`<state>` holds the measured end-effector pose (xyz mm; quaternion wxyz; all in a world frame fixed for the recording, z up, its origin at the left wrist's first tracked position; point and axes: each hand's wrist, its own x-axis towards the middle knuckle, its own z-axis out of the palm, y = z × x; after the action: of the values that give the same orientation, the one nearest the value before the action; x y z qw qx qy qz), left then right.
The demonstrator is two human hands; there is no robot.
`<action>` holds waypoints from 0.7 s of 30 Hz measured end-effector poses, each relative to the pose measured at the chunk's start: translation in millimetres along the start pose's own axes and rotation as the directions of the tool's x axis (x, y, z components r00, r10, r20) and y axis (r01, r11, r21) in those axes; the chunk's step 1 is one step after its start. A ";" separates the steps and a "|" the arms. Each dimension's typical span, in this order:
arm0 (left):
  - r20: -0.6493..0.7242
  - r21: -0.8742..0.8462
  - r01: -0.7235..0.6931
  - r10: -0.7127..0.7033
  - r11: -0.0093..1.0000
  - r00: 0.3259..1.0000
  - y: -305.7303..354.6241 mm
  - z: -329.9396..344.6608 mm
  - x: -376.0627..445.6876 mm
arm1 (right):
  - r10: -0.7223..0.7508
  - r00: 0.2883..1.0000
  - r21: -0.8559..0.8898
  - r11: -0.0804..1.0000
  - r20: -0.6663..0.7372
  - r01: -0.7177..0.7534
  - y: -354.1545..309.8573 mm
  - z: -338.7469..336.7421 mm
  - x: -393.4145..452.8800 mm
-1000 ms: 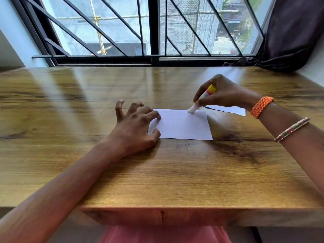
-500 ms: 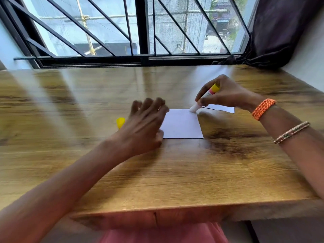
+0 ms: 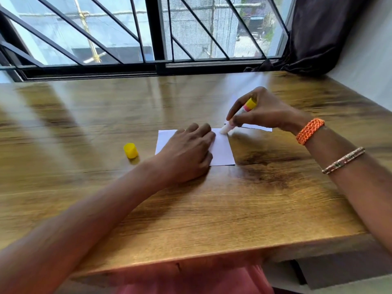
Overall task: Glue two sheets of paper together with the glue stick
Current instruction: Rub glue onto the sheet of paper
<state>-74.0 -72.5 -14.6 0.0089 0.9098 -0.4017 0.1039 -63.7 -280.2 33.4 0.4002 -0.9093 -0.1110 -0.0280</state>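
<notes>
Fingers (image 3: 237, 122) of the right hand (image 3: 263, 111) pinch the glue stick (image 3: 239, 115), tip on the paper (image 3: 222, 149). Left hand (image 3: 186, 151) lies flat, fingers spread, pressing that sheet to the counter (image 3: 191, 219).

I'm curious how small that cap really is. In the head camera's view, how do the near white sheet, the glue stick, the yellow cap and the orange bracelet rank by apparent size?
1. Near white sheet, though partly covered by a hand.
2. Glue stick and orange bracelet: look alike; the stick is partly hidden, so unranked.
3. Yellow cap, smallest.
</notes>
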 end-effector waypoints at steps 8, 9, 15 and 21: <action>0.008 0.007 0.008 -0.008 1.000 1.000 0.6 -1.1 -0.5 | -0.019 1.000 -0.042 0.999 -0.013 0.018 -8.5 4.9 -22.3; 0.011 0.010 0.010 -0.010 1.000 1.000 1.1 -1.2 -0.5 | -0.019 1.000 -0.039 0.999 -0.019 0.019 -9.3 5.5 -25.7; 0.003 0.007 0.013 -0.013 1.000 1.000 1.5 -0.7 -0.7 | -0.042 0.999 -0.029 0.999 -0.008 0.041 -15.4 8.2 -43.3; -0.022 -0.006 0.010 -0.010 1.000 1.000 0.9 0.1 -1.6 | -0.057 0.998 -0.009 0.998 0.029 0.057 -17.9 9.3 -56.1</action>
<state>-75.7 -71.9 -15.2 0.0164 0.9106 -0.3974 0.1125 -122.6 -271.7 32.2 0.3930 -0.9081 -0.1423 -0.0269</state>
